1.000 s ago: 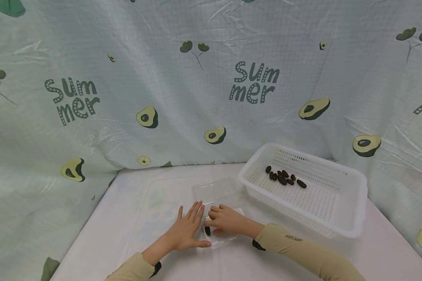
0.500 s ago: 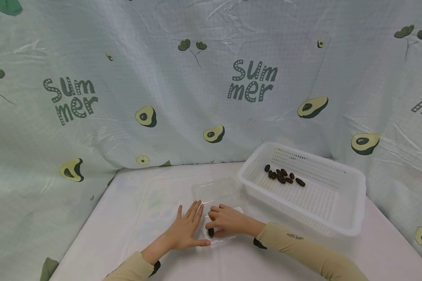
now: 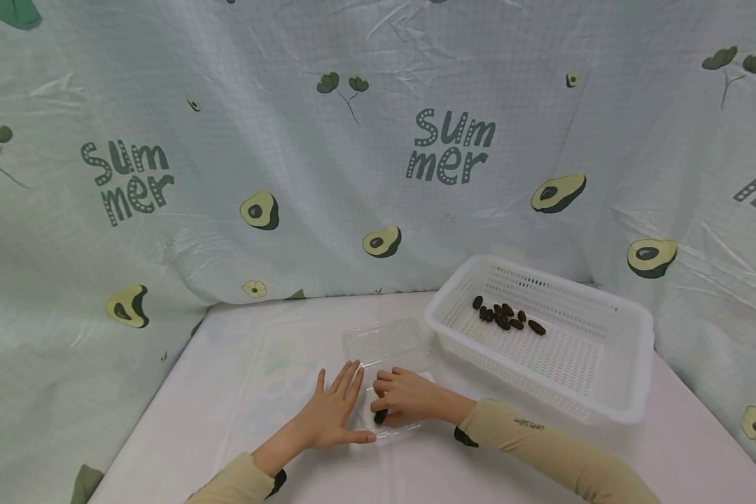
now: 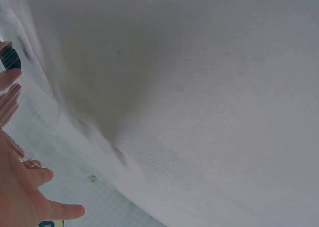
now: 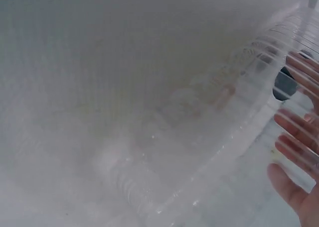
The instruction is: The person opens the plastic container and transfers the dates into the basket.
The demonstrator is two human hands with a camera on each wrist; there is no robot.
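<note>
A clear plastic clamshell box [image 3: 362,421] lies on the table with its lid [image 3: 383,343] folded back, away from the person. My left hand [image 3: 330,413] rests along the left side of the box with fingers straight and spread, the thumb at its near corner. My right hand [image 3: 409,395] is inside the box, pinching a dark, elongated date [image 3: 381,417] between thumb and index finger near the left wall. In the right wrist view the date [image 5: 285,84] shows beside the fingers through the ribbed clear wall [image 5: 219,152]. The other fingers of the right hand are bent.
A white perforated plastic basket [image 3: 542,392] stands to the right, with several dark dates [image 3: 501,318] toward its left end. The table [image 3: 239,378] has a pale cover. Behind it hangs a sheet [image 3: 327,161] printed with avocados.
The date has moved slightly right, away from the box's left wall, and tilted between the right fingers. The left hand stays in place beside the box.
</note>
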